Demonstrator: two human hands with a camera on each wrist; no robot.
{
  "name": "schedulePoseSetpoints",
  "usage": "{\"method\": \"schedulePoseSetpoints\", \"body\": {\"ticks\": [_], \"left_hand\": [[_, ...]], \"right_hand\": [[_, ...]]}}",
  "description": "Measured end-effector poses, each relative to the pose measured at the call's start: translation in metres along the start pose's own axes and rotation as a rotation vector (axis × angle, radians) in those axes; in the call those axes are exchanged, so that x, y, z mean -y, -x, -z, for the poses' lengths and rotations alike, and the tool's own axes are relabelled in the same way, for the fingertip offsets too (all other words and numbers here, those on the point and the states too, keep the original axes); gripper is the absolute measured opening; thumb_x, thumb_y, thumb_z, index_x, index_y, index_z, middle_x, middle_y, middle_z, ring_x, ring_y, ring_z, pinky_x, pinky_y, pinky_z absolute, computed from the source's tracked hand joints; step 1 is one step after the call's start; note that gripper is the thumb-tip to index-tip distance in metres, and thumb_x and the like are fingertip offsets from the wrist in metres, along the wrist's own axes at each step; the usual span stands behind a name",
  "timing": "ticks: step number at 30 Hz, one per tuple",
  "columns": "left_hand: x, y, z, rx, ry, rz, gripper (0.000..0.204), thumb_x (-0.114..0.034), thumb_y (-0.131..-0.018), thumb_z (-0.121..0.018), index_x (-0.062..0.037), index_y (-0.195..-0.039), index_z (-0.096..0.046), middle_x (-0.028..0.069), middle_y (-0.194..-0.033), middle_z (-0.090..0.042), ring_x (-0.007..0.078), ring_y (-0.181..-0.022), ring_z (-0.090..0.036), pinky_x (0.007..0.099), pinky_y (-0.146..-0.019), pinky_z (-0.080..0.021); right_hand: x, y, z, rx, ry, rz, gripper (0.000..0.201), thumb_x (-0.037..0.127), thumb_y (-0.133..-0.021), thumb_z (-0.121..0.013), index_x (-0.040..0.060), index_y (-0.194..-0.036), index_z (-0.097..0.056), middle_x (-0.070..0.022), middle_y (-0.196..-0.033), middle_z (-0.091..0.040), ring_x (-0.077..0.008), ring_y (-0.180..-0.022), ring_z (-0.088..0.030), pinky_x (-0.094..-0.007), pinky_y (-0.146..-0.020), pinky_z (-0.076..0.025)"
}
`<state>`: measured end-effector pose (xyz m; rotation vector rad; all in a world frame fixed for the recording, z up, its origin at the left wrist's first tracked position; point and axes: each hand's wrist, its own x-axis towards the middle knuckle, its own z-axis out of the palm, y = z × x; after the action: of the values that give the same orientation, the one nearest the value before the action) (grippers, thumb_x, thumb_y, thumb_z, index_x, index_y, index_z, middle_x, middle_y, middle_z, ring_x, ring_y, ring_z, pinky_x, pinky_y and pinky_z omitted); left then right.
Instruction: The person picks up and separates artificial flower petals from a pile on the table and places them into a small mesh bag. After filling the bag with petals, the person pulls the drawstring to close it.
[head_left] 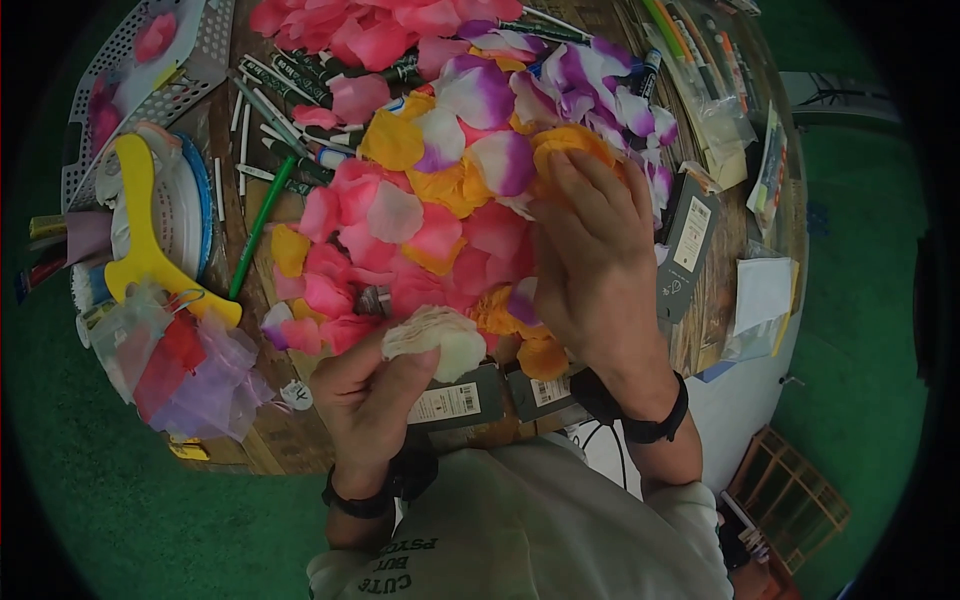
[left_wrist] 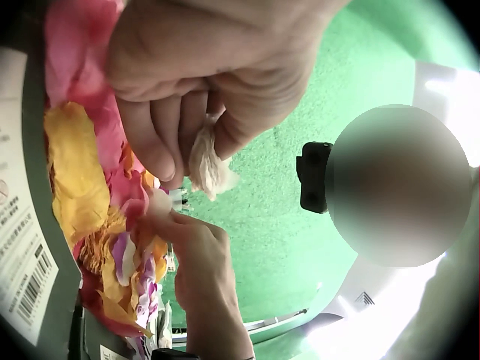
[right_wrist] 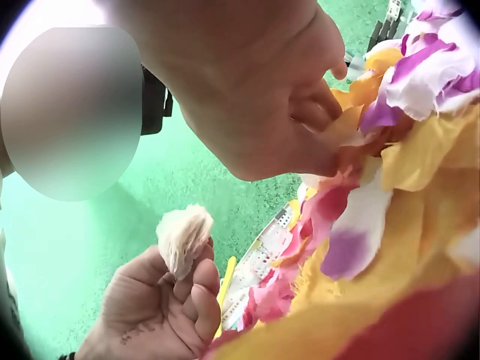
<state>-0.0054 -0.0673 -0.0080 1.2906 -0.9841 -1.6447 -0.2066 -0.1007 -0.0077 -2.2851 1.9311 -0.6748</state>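
Pinching hand: from my remote post I see the left hand (head_left: 365, 405) holding a stack of white petals (head_left: 450, 343), thumb against fingers, a narrow grip closed on its load.
Reaching hand: the right hand (head_left: 600, 250) bends its fingers over orange petals (head_left: 572, 145) and touches them; I cannot tell whether that grip pinches one.
Petal heap: pink petals (head_left: 345, 190) and purple-and-white petals (head_left: 475, 90) lie mixed with orange across the table (head_left: 290, 440), markers (head_left: 295, 85) poking out among them.
Stack risk: the layers fan unevenly at the edge, so I judge that a loosened thumb could spill outer petals back among the pink, while a hard squeeze could crease them.
Cling risk: thin petals overlap under the right fingers, and I would expect a careless lift to bring up two colors at once.
Edge risk: the left hand works close to the near side, by a dark labelled package (head_left: 455, 402); a sleeve or wrist brushing past could sweep loose petals to the green floor (head_left: 120, 510).
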Motion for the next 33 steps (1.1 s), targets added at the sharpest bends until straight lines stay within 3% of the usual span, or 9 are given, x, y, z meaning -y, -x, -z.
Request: {"method": "schedulePoseSetpoints", "body": {"ticks": [11, 17, 22, 24, 25, 27, 28, 30, 33], "left_hand": [[0.000, 0.007, -0.007, 0.010, 0.044, -0.040, 0.022, -0.005, -0.083, -0.063, 0.0055, -0.102, -0.064, 0.0060, -0.090, -0.066, 0.0077, -0.079, -0.058, 0.0214, -0.072, -0.046], [-0.002, 0.013, -0.007, -0.029, 0.093, -0.021, 0.021, -0.003, -0.083, -0.063, 0.0058, -0.102, -0.063, 0.0070, -0.090, -0.066, 0.0090, -0.080, -0.059, 0.0226, -0.074, -0.046], [0.001, 0.016, -0.005, -0.051, 0.170, 0.000, 0.020, -0.004, -0.084, -0.061, 0.0063, -0.101, -0.064, 0.0081, -0.091, -0.066, 0.0105, -0.080, -0.060, 0.0234, -0.074, -0.047], [0.002, 0.016, -0.007, -0.073, 0.150, 0.004, 0.022, -0.014, -0.085, -0.059, 0.0049, -0.095, -0.063, 0.0108, -0.083, -0.066, 0.0138, -0.066, -0.061, 0.0238, -0.057, -0.046], [0.003, 0.017, -0.002, -0.072, 0.149, 0.001, 0.022, -0.014, -0.085, -0.059, 0.0049, -0.095, -0.063, 0.0108, -0.083, -0.066, 0.0138, -0.066, -0.061, 0.0238, -0.057, -0.046], [0.004, 0.019, 0.011, 0.056, 0.158, 0.177, 0.028, -0.015, -0.084, -0.057, 0.0069, -0.102, -0.060, 0.0169, -0.094, -0.064, 0.0250, -0.083, -0.064, 0.0340, -0.073, -0.052], [0.003, 0.020, 0.008, 0.053, 0.158, 0.175, 0.028, -0.015, -0.084, -0.057, 0.0069, -0.102, -0.060, 0.0169, -0.094, -0.064, 0.0250, -0.083, -0.064, 0.0340, -0.073, -0.052], [-0.006, 0.020, -0.005, 0.117, 0.463, 0.188, 0.035, -0.015, -0.083, -0.055, 0.0083, -0.109, -0.055, 0.0217, -0.106, -0.060, 0.0339, -0.097, -0.060, 0.0445, -0.088, -0.048], [-0.011, 0.023, -0.013, 0.127, 0.667, 0.233, 0.030, -0.008, -0.083, -0.054, 0.0121, -0.104, -0.058, 0.0200, -0.099, -0.064, 0.0273, -0.090, -0.063, 0.0366, -0.086, -0.047]], "right_hand": [[-0.003, 0.016, 0.009, -0.106, -0.358, -0.021, 0.021, -0.001, -0.065, -0.067, -0.0020, -0.087, -0.065, -0.0171, -0.111, -0.060, -0.0350, -0.110, -0.053, -0.0487, -0.098, -0.035], [-0.002, 0.020, 0.008, 0.120, -0.179, 0.129, 0.017, -0.004, -0.063, -0.066, -0.0004, -0.079, -0.062, -0.0143, -0.107, -0.059, -0.0335, -0.105, -0.055, -0.0495, -0.096, -0.037], [-0.005, 0.027, 0.013, -0.005, -0.359, 0.056, 0.021, -0.005, -0.063, -0.063, -0.0021, -0.084, -0.065, -0.0176, -0.110, -0.060, -0.0340, -0.111, -0.053, -0.0490, -0.100, -0.034], [-0.005, 0.029, 0.017, -0.018, -0.398, 0.056, 0.022, -0.006, -0.063, -0.063, -0.0024, -0.085, -0.066, -0.0183, -0.111, -0.060, -0.0337, -0.113, -0.052, -0.0487, -0.101, -0.033], [-0.005, 0.030, 0.020, -0.027, -0.438, 0.053, 0.023, -0.007, -0.062, -0.063, -0.0028, -0.085, -0.067, -0.0189, -0.113, -0.060, -0.0334, -0.115, -0.051, -0.0484, -0.101, -0.032], [-0.003, 0.033, 0.024, -0.044, -0.493, 0.076, 0.022, -0.006, -0.061, -0.063, -0.0026, -0.083, -0.067, -0.0189, -0.114, -0.059, -0.0342, -0.116, -0.051, -0.0486, -0.101, -0.032], [-0.003, 0.034, 0.026, -0.062, -0.547, 0.098, 0.021, -0.005, -0.060, -0.063, -0.0025, -0.081, -0.068, -0.0189, -0.115, -0.059, -0.0350, -0.116, -0.050, -0.0488, -0.101, -0.032], [-0.005, 0.036, 0.032, -0.047, -0.584, 0.140, 0.021, -0.002, -0.059, -0.064, -0.0025, -0.080, -0.068, -0.0189, -0.116, -0.059, -0.0368, -0.116, -0.050, -0.0497, -0.100, -0.033], [-0.003, 0.036, 0.031, -0.060, -0.700, 0.256, 0.021, -0.001, -0.056, -0.063, -0.0020, -0.077, -0.067, -0.0184, -0.115, -0.059, -0.0383, -0.114, -0.050, -0.0507, -0.097, -0.036]]}}
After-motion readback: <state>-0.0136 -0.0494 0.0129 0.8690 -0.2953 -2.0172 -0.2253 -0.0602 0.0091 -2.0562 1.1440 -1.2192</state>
